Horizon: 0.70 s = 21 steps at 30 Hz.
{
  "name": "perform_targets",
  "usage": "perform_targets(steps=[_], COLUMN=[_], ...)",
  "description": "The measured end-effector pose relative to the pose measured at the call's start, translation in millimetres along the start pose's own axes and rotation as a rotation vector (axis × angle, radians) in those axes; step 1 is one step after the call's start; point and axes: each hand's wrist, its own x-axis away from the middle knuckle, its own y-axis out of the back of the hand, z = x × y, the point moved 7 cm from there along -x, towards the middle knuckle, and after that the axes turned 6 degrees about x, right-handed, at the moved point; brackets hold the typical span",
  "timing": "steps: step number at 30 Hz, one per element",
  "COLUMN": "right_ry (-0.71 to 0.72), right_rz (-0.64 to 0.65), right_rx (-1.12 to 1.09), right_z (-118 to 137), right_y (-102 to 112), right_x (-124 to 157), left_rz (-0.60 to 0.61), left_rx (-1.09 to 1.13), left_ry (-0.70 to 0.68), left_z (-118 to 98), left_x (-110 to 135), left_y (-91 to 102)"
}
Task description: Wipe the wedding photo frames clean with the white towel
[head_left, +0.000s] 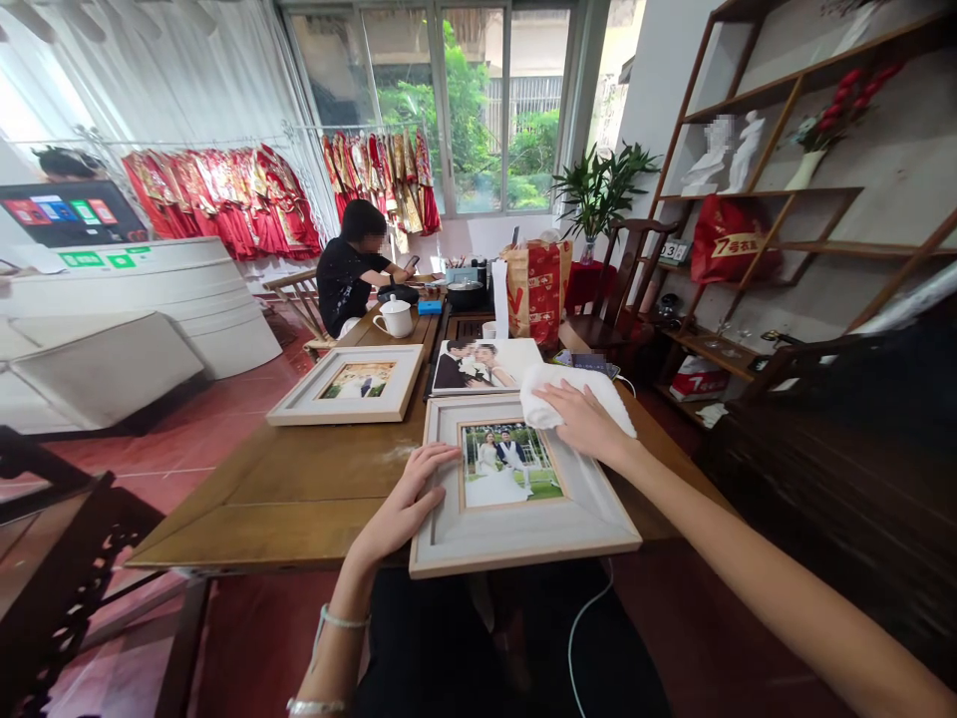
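Observation:
A white picture frame [598,524] with a wedding photo [502,469] lies face up at the table's near edge, slightly over it. My left hand [410,497] grips its left side, fingers reaching over the border towards the photo. Under my right hand [587,424] is a folded white towel [549,384], held against the frame's upper right corner. The fingers lie over the towel, and what is under it is hidden. A second white picture frame [408,384] rests flat to the left. Behind my frame lies a large wedding print [515,361].
The wooden table [284,484] also bears a white lidded mug [395,317] and a red and brown paper bag [534,294]. A person [355,264] sits at the far left side with a phone. A pale cable [575,638] hangs by my legs. Wooden shelves [822,189] stand right.

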Motion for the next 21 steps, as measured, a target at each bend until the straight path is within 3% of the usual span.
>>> perform_targets(steps=[3,5,8,11,14,16,18,21], right_ry=[0.060,0.142,0.344,0.527,0.558,0.486,0.350,0.197], right_rz=[0.014,0.045,0.135,0.267,0.378,0.394,0.343,0.242], right_rx=[-0.017,-0.031,-0.134,-0.317,-0.391,-0.366,-0.287,-0.144], right_z=[23.7,44.6,76.1,93.5,85.6,67.2,41.4,9.6], right_y=[-6.6,-10.1,-8.1,7.1,24.9,31.2,31.8,24.6], right_x=[-11.2,-3.2,31.6,83.3,129.3,146.5,148.6,128.5], left_rz=[-0.006,-0.013,-0.026,-0.031,-0.025,-0.019,-0.017,-0.020], left_rx=[-0.001,-0.001,-0.004,-0.011,-0.008,-0.003,0.001,0.006], left_ry=[0.001,0.000,-0.003,-0.013,-0.025,-0.025,-0.027,-0.030], left_z=[2.9,4.3,4.4,2.9,2.6,3.6,4.2,3.3], left_x=[0.0,0.2,0.5,1.1,1.9,2.4,2.7,2.5], left_y=[0.0,0.2,0.6,1.0,0.9,0.9,1.0,1.4])
